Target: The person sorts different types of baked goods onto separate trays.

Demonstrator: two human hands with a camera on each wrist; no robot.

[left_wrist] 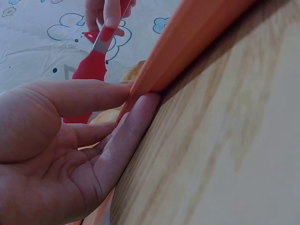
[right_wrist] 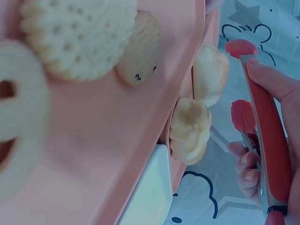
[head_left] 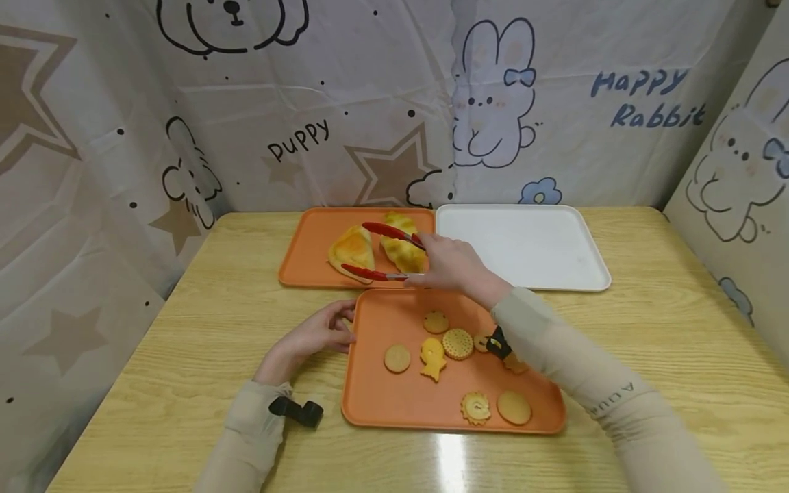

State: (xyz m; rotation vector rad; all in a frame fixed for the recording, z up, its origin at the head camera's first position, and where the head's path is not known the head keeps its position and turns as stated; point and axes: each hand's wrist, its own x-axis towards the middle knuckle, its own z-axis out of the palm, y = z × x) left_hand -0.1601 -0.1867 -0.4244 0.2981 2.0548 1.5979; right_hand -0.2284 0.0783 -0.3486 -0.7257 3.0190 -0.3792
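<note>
In the head view my right hand [head_left: 453, 263] grips a pair of red-tipped tongs [right_wrist: 269, 136] with its arms spread apart. The tong tips reach over the far orange tray [head_left: 296, 267], on either side of a triangular bread [head_left: 353, 248]; a twisted bread [head_left: 403, 253] lies just to its right. My left hand [head_left: 317, 332] pinches the left rim of the near orange tray [head_left: 376, 404] between thumb and fingers, seen closely in the left wrist view. On that tray lie a fish-shaped cookie [head_left: 433, 359], a dotted round cookie [head_left: 458, 344] and several others.
A white tray [head_left: 524, 246] stands at the back right, beside the far orange tray. All the trays rest on a wooden table [head_left: 185, 383]. Printed fabric [head_left: 382, 103] hangs behind and along both sides. My right sleeve [head_left: 573, 363] crosses above the near tray's right side.
</note>
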